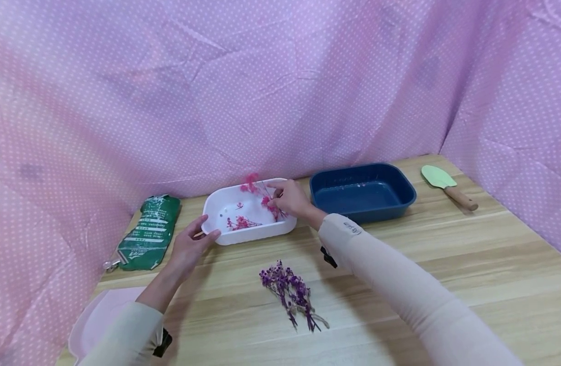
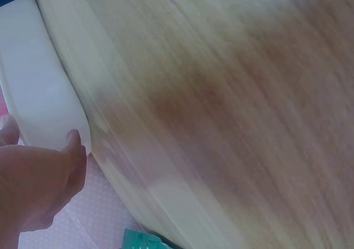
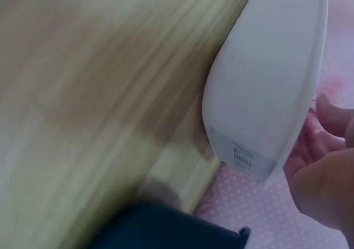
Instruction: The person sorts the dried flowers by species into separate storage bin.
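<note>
A white plastic basin (image 1: pixel 257 234) stands at the back of the table. My left hand (image 1: pixel 189 248) holds its left end, thumb at the near side and fingers at the end wall; the left wrist view shows this hand (image 2: pixel 47 177) at the basin's corner. My right hand (image 1: pixel 293 199) reaches over the basin's right end and pinches a sprig of pink dried flowers (image 1: pixel 251 184). More pink dried flowers (image 1: pixel 241 222) lie on the basin floor. In the right wrist view the basin wall (image 3: pixel 265 66) hides most of what the fingers hold.
Right of the white basin is a dark blue basin (image 1: pixel 385 211). A small trowel (image 1: pixel 438 177) with a green blade lies at far right. Purple dried flowers (image 1: pixel 287 287) lie in front. At left are a green packet (image 1: pixel 149 234) and a pale pink flat item (image 1: pixel 101 312).
</note>
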`<state>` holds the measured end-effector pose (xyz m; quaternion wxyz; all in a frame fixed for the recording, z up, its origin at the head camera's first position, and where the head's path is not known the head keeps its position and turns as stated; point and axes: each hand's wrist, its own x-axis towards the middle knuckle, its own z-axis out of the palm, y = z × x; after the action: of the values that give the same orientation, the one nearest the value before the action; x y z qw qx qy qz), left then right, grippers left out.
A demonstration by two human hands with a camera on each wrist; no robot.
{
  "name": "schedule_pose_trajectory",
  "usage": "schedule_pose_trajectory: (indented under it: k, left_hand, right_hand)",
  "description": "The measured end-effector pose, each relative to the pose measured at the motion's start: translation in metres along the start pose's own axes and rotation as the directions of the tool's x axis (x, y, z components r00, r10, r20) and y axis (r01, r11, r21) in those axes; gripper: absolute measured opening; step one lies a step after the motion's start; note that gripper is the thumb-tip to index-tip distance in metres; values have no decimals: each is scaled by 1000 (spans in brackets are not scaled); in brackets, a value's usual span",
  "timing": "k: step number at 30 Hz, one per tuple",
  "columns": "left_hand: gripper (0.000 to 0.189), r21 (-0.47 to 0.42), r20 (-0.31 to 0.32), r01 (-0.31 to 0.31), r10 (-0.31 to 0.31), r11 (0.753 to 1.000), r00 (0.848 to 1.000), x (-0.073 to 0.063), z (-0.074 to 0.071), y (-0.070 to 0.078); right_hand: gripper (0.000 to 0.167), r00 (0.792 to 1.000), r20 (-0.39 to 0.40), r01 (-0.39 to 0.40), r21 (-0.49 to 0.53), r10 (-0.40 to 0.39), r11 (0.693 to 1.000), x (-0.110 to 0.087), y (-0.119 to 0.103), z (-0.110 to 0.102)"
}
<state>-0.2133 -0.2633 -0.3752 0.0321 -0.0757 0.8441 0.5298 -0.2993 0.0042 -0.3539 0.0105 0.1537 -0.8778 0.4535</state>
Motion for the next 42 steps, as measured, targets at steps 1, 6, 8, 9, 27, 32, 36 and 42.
schedule_pose_trajectory:
  k: [1,6,8,9,27,32,36,42]
  left_hand:
    - [74,0,0,1,-1,1000,1000,0,0,0]
    - [75,2,6,2,-2,1000,1000,0,1,1]
    - [75,4,4,5,-5,1000,1000,0,1,1]
    - [75,5,6,5,-5,1000,1000,0,1,1]
    - [73,-3,9,4,-4,1000,1000,-4,2,3]
    - [72,-4,2,5,-5,1000,1000,-3,2,2]
    - [72,-18,1,-2,2,1000,1000,-3,2,0]
    - [73,-31,6,-5,5,1000,1000,-2,2,-1]
  right_hand:
    - [47,1000,12,14,-23,-14,1000,-1,-1,-1]
    - [44,995,6,102,-34,-102,994,-10,-5,-15]
    - [42,991,-12,132,-9,-132,991,-18,-7,-24]
    - [41,988,-22,154,-4,-154,988,-22,-7,-28]
    - [43,952,-74,280,-188,-298,942,-108,39,-136]
    - [44,943,-106,287,-215,-314,934,-128,50,-154]
    - [45,949,-116,265,-219,-294,939,-141,61,-169]
    - [45,968,-175,138,-216,-178,967,-156,70,-191]
